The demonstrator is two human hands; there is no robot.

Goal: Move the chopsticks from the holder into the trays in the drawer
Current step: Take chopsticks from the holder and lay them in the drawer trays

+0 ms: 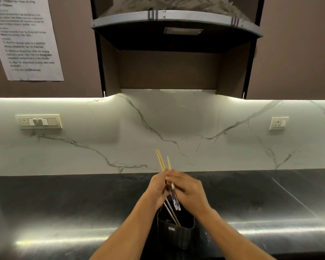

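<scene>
Black holder [176, 233], chopsticks [161, 162] gripped above it
The holder stands at the tabletop's [64, 203] near edge, stick ends inside; just above, left hand [157, 186] and right hand [189, 191] both curl round the chopsticks. Bunch them evenly and draw straight up so none snags.

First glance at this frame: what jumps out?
The left hand and right hand meet at lower centre, gripping a bundle of chopsticks standing in the black holder on the dark countertop. Behind, the lit marble backsplash glows; a printed sheet hangs upper left.
</scene>
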